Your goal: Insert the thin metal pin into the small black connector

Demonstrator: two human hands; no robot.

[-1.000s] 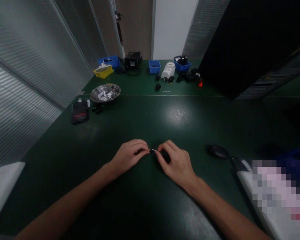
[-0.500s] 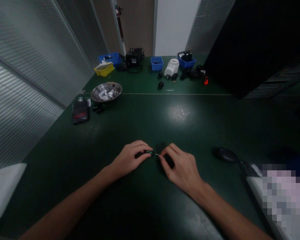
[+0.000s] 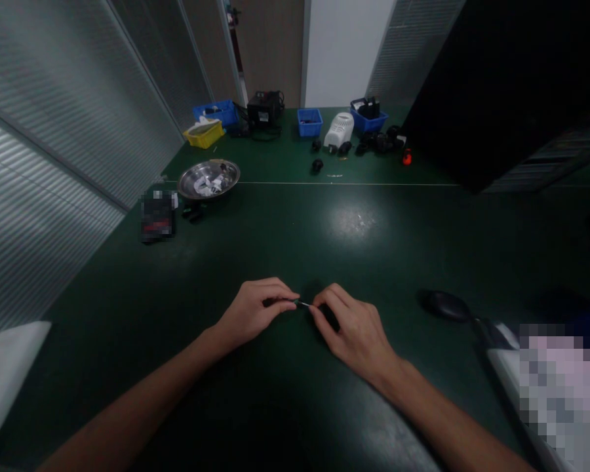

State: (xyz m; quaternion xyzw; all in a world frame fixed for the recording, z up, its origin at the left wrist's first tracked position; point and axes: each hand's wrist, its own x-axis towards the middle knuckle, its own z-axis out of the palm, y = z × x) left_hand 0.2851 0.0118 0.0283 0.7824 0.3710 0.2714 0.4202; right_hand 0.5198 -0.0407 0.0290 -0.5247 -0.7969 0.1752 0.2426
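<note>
Over the dark green table (image 3: 295,249), my left hand (image 3: 253,311) pinches a small green and dark piece (image 3: 296,301) between thumb and fingers. Only its right end shows; the fingers cover the rest, and I cannot make out its kind. From that end a thin, pale strip (image 3: 305,304) runs to my right hand (image 3: 354,331), whose thumb and forefinger are closed on its other end. Whether the strip is fixed to the green piece is too small to tell. Both hands are close together, near the tabletop.
A steel bowl (image 3: 209,179) with white scraps stands far left, beside a dark pouch-like item (image 3: 157,216). Blue bins (image 3: 309,123), a yellow bin (image 3: 204,134), a black box (image 3: 265,109) and a white device (image 3: 339,131) line the back. A black mouse-shaped object (image 3: 446,305) lies right.
My left fingers now cover more of the green piece, so less of it shows. My right fingertips have shifted slightly left; both hands keep their pinch.
</note>
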